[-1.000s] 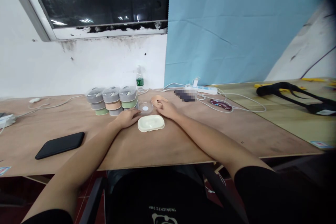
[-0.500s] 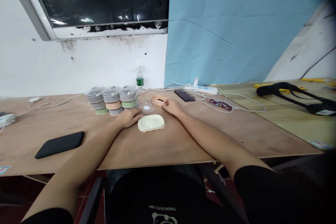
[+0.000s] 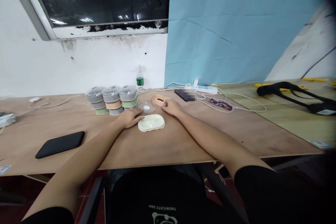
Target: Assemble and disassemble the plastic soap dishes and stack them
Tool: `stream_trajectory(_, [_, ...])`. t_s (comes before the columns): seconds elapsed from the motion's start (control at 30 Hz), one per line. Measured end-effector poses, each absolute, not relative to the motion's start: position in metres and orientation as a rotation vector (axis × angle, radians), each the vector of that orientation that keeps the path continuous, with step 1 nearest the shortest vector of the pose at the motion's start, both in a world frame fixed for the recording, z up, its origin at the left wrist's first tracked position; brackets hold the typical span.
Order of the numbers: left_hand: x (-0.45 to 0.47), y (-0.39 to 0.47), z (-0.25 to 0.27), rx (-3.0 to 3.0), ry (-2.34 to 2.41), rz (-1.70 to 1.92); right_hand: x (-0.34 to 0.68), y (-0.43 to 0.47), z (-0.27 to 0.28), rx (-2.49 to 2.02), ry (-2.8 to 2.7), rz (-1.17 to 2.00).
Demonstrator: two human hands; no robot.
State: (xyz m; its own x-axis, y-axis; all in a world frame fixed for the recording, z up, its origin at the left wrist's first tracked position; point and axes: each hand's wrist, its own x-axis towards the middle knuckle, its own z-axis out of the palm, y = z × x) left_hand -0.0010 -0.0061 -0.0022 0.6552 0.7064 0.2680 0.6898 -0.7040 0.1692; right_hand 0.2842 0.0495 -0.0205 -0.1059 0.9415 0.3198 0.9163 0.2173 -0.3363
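Observation:
On the brown tabletop in front of me lies a shallow cream oval tray [image 3: 151, 123]. My left hand [image 3: 130, 117] rests at its left edge, thumb stretched toward the rim and fingers apart, holding nothing that I can see. Just beyond those fingers is a clear round plastic lid [image 3: 147, 107] with a white disc in its middle. A peach-coloured oval cover [image 3: 157, 99] with a dark slot lies behind the tray. My right hand [image 3: 171, 107] has its curled fingers closed at the near right edge of this cover; the fingertips are partly hidden.
Several stacked round containers [image 3: 112, 98] stand left of the lid, with a water bottle [image 3: 140, 79] behind. A black phone-like slab [image 3: 60, 144] lies front left. Back right are a dark device [image 3: 185, 94], a power strip [image 3: 207, 90], white cables and a patterned purple object [image 3: 221, 104].
My left thumb has shifted very slightly toward the cream tray. My right hand and the objects on the table look the same.

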Motion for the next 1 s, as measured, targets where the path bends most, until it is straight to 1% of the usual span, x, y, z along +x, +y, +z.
stream_trajectory(0.27, [0.0029,-0.0072,-0.0020,2.861,1.168,0.465,0.2820,0.0492,-0.0211,-1.703,-2.031,0.057])
stream_trajectory(0.53, [0.0006,-0.0052,-0.0039,2.872,1.288,0.412,0.2815,0.0460,-0.0175,-1.700,-2.044,0.079])
stream_trajectory(0.77, [0.0000,-0.0040,-0.0047,2.883,1.180,0.422,0.2792,0.0432,-0.0151,-1.727,-2.038,0.088])
stream_trajectory(1.0, [0.0022,-0.0048,-0.0039,2.916,1.224,0.401,0.2787,0.0420,-0.0127,-1.753,-2.060,0.106])
